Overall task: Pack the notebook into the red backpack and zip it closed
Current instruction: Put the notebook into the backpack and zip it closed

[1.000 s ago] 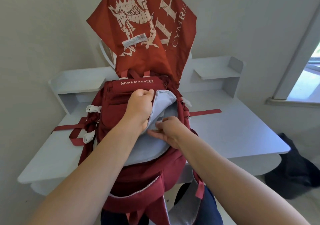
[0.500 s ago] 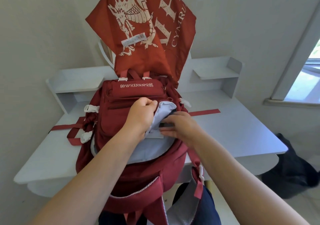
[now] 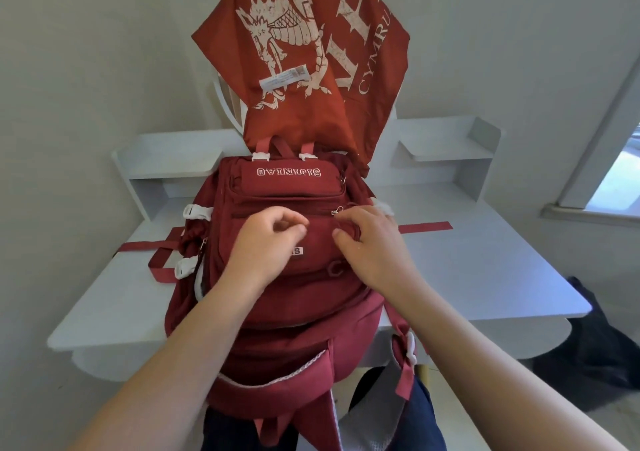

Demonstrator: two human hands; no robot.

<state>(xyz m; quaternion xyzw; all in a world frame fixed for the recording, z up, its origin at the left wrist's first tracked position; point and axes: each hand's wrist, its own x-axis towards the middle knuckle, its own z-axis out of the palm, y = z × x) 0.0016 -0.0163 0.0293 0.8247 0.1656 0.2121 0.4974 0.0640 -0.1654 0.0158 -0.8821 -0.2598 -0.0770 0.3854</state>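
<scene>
White walls back a white counter [image 3: 485, 260] where the red backpack [image 3: 287, 298] lies, its base hanging over the near edge. Both hands rest on its front pocket: the left hand [image 3: 266, 242] loosely curled, holding nothing; the right hand [image 3: 370, 242] seemingly pinching fabric near a zipper pull [image 3: 335, 212]. No notebook shows.

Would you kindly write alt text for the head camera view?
Two bare hands, left hand and right hand, rest on the front of a red backpack lying on a white desk, beneath a red dragon-print cloth.
</scene>
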